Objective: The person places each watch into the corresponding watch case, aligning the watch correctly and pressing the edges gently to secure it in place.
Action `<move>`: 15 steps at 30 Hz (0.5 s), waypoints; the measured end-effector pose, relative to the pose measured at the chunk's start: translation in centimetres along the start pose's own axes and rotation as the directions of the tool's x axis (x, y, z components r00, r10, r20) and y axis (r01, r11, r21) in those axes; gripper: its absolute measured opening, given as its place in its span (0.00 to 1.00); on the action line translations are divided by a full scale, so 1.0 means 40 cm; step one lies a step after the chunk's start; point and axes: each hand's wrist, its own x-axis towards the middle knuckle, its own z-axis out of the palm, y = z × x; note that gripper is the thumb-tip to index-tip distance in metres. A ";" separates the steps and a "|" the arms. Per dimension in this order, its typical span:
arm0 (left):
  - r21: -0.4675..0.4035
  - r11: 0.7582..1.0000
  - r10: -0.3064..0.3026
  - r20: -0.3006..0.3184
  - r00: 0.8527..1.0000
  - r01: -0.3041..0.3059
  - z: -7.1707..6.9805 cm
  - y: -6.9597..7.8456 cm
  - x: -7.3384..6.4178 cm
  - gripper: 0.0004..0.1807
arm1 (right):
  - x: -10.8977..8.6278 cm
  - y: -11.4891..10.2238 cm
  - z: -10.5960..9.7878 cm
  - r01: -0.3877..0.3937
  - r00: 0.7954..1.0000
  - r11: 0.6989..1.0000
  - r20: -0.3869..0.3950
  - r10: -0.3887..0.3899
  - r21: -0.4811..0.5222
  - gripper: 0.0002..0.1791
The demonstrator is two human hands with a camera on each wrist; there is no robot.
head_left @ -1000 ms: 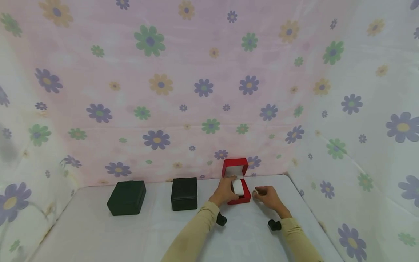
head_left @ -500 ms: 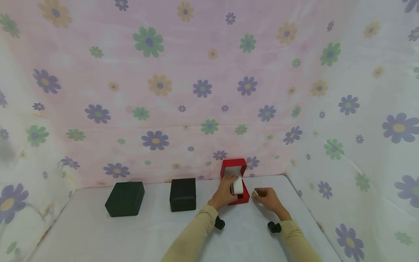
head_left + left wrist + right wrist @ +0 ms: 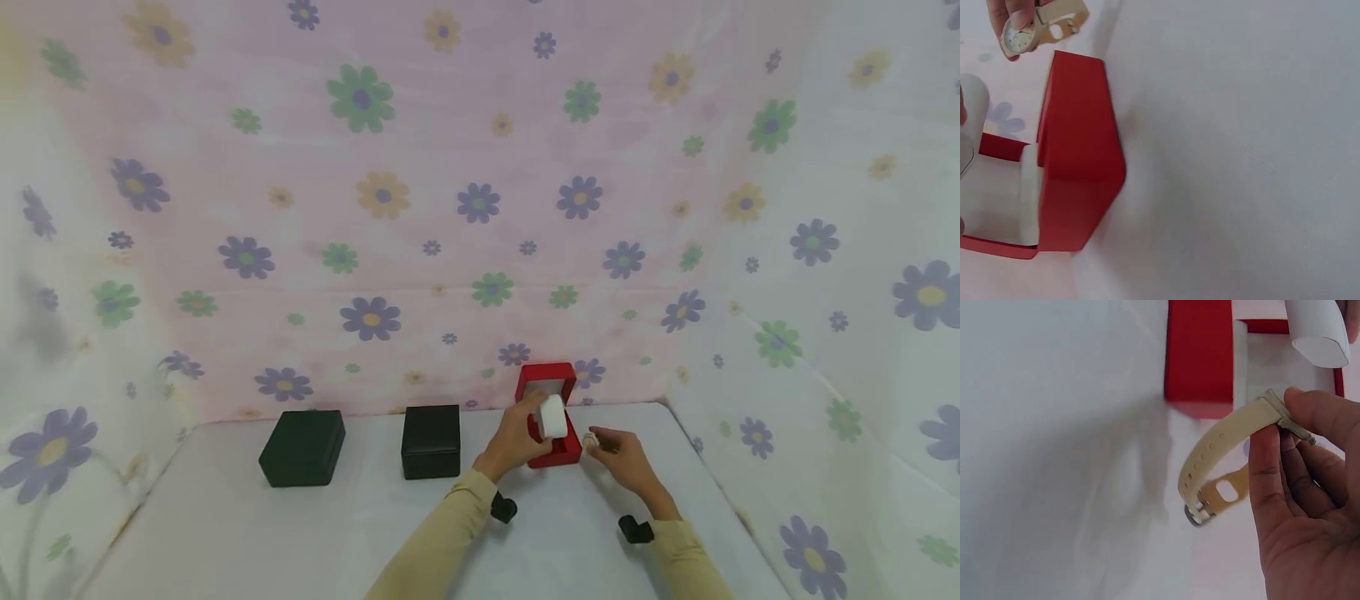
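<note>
A red watch box [image 3: 572,447] stands with its lid up near the back of the table, its lining white. Over it my left hand [image 3: 516,435] holds a white watch cushion [image 3: 553,417], lifted and tilted above the box's inside. Just right of the box, my right hand [image 3: 627,460] pinches a wristwatch [image 3: 1279,415] by its case between thumb and fingers. The watch has a cream strap [image 3: 1213,447] with holes, which hangs in a loop with its buckle [image 3: 1199,517] at the bottom. In the left wrist view the round pale dial [image 3: 1019,36] shows beside the thumb.
A black box [image 3: 431,442] stands shut left of the red one, and a dark green box [image 3: 302,448] is farther left, also shut. White cloth covers the table [image 3: 300,542]. A flowered curtain [image 3: 420,250] rises right behind the boxes.
My left hand has raised the white cushion up out of the red box and tilted it. My right hand keeps its pinch on the wristwatch, turned slightly. The head view has shifted a little.
</note>
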 end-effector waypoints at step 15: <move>-0.076 0.984 0.148 -0.133 0.980 -0.159 -0.099 0.065 -0.091 0.38 | -0.057 -0.121 0.052 0.018 1.000 0.998 -0.018 -0.017 0.061 0.21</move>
